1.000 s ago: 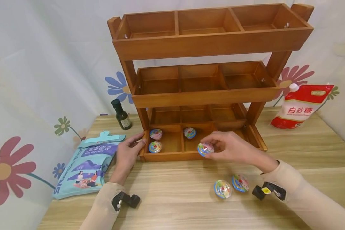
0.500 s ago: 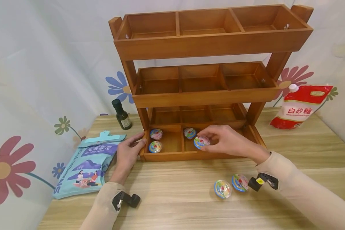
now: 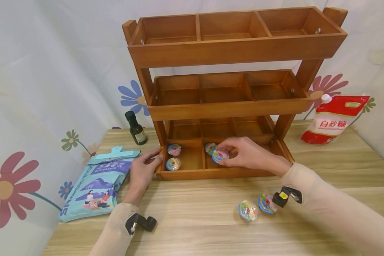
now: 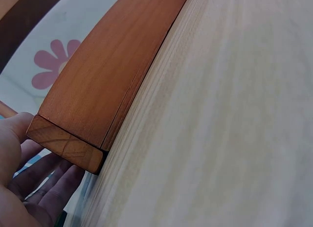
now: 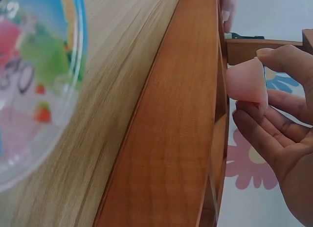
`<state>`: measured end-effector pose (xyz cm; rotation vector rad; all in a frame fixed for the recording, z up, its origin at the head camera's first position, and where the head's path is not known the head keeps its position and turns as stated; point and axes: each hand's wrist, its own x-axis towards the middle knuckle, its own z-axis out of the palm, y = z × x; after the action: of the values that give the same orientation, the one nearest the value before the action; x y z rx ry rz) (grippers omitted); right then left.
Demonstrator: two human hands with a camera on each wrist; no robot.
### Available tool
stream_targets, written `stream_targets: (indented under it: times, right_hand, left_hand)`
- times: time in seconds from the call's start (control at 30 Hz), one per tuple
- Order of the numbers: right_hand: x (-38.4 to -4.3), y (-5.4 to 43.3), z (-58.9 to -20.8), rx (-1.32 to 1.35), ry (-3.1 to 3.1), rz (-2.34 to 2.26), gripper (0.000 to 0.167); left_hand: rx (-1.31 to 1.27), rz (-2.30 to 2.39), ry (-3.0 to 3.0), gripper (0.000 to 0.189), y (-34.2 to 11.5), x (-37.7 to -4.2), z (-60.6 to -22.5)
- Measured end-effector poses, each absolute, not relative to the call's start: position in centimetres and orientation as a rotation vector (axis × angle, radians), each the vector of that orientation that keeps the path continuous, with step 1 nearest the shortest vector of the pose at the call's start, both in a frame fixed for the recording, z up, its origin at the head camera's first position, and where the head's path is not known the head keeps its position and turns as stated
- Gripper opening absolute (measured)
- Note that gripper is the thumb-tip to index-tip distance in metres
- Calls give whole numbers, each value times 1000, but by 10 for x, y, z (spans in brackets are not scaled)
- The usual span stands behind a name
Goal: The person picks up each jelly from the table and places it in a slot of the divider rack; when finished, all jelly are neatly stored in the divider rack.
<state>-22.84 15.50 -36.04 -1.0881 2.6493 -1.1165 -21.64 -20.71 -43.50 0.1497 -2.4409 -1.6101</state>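
The right hand [image 3: 245,155] is pinching a short pink cup [image 3: 219,155] between thumb and fingers, lid up, over the middle box of the bottom tray [image 3: 185,175]. The cup is staying left of the palm, just in front and to the right of another cup [image 3: 209,148]. The right arm is reaching in sideways. Farther off, the left hand [image 3: 143,170] is touching the tray's left end with loose fingers, gripping nothing.

Rack [image 3: 227,109]: smooth brown wood, soft sheen
Surface [image 3: 192,220]: smooth, pale wood grain
Held cup [image 5: 246,82]: smooth, translucent plastic
Red pouch [image 3: 334,121], surface's back right corner: glossy plastic film
Bottle [image 3: 136,129], surface's back left corner: glossy
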Motion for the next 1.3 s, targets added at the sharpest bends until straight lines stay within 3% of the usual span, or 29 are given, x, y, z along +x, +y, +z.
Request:
stream_targets:
  times: [1.3]
  right_hand:
    - [-255,132,-384,-965,2521,-1061,42]
  left_hand:
    - [162,-1640,-2443,33,-207,-217,-436]
